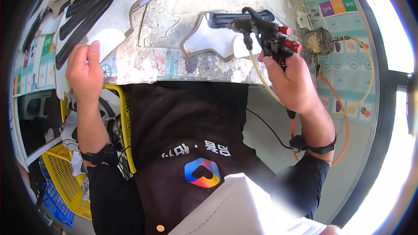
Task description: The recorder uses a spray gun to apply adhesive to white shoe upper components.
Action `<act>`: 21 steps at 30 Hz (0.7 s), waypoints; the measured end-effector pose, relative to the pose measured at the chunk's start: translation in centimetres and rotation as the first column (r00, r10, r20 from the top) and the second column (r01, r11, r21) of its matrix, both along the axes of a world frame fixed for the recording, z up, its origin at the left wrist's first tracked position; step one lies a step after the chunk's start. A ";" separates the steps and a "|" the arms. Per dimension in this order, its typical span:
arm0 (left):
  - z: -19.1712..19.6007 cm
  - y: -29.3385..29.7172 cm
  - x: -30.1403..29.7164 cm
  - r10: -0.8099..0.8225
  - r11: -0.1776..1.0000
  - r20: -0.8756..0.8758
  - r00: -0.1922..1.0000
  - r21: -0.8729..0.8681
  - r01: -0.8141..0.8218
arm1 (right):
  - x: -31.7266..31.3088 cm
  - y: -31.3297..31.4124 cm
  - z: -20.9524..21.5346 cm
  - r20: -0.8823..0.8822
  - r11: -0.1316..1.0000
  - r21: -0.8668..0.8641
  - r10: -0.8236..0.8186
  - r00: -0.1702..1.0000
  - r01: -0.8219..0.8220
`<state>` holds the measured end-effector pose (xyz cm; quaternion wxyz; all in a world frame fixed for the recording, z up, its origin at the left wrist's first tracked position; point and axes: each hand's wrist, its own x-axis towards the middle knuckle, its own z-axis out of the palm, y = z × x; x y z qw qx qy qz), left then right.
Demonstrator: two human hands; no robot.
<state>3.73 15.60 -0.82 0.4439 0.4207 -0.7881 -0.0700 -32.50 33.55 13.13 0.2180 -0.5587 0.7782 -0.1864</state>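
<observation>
My right hand (291,82) grips a black spray gun (265,35) with red knobs, held over a white cut piece with a black strip (217,39) lying on the stained worktable (204,0). A yellowish hose (261,78) and an orange hose (344,117) hang from the gun. My left hand (85,72) rests with fingers together on the edge of a white piece (104,39) at the near left of the table, beside a stack of white pieces with black strips (87,4).
A yellow wire basket (117,104) holding more pieces hangs below the table edge at left, with a blue crate (54,206) under it. A glue-caked pot (318,41) sits at right on a patterned mat (348,26).
</observation>
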 end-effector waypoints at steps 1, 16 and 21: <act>-0.6 -0.4 0.2 0.044 0.999 -0.068 0.997 0.026 -0.042 | 0.0 -0.1 0.1 -0.001 1.000 0.002 0.000 1.000 0.000; -3.3 -0.6 0.5 0.131 0.990 -0.172 0.976 0.064 -0.122 | 1.5 -0.9 1.9 0.010 0.994 0.065 -0.089 0.996 0.088; -2.1 -0.2 0.3 0.029 0.999 -0.214 0.976 -0.013 -0.032 | 1.6 0.3 1.0 0.171 1.000 0.011 -0.006 0.985 0.004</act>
